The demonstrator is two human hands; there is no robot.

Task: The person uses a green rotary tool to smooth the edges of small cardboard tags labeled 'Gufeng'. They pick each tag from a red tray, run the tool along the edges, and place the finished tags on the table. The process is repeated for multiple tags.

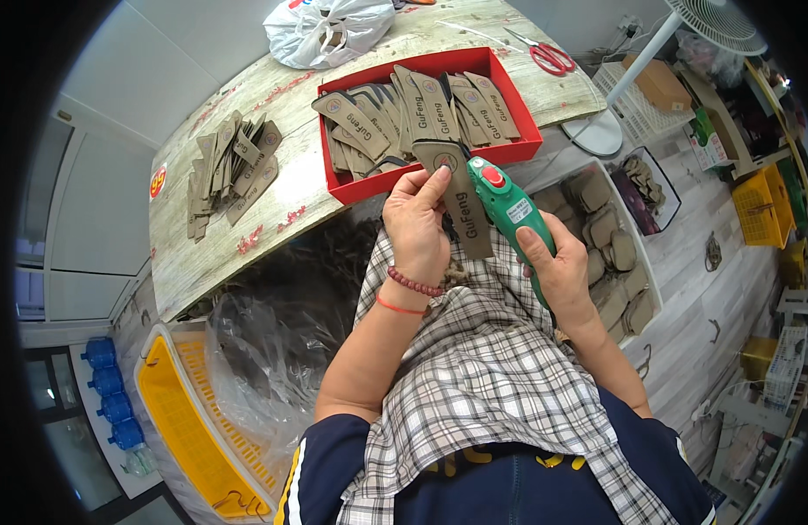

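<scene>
My left hand (419,214) pinches a long tan fabric piece (461,197) with dark lettering and a wider, rounded top end. The piece hangs over my lap in front of the red box. In my right hand (553,267) is a green handheld power tool (513,210) with a red button, my fingers wrapped round its body. The tool's head lies against the right edge of the fabric piece; its working tip is hard to make out. Many similar tan pieces (351,122) fill the red box (343,190) on the table, some with dark curved edges.
On the table (194,280) lie a loose heap of tan pieces (233,166), a white plastic bag (330,35) and red-handled scissors (551,59). A white bin of tan pads (610,236) stands at right. Clear plastic (255,350) and a yellow basket (181,420) are at left; a fan (719,22) stands far right.
</scene>
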